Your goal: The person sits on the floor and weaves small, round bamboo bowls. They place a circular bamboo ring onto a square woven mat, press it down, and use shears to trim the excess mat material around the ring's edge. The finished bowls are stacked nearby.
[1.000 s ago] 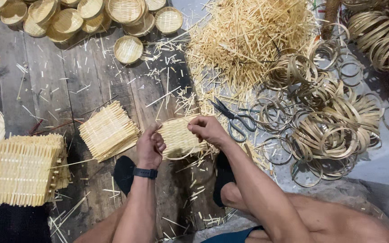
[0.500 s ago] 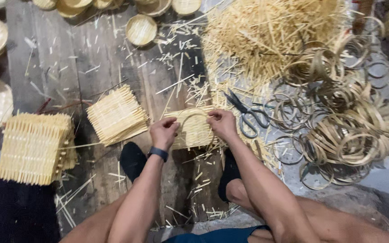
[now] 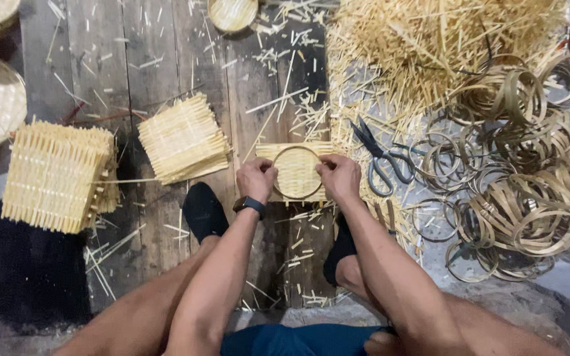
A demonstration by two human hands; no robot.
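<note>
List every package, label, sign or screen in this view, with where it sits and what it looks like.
No packages, labels or signs show.
Wrist device: a dark band with a small dark face on the left wrist; whether it has a screen is too small to tell.
Nothing printed shows on the woven mat and ring between the left hand and right hand.

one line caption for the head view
Both hands, left and right, press a bamboo ring onto a square woven mat.
</note>
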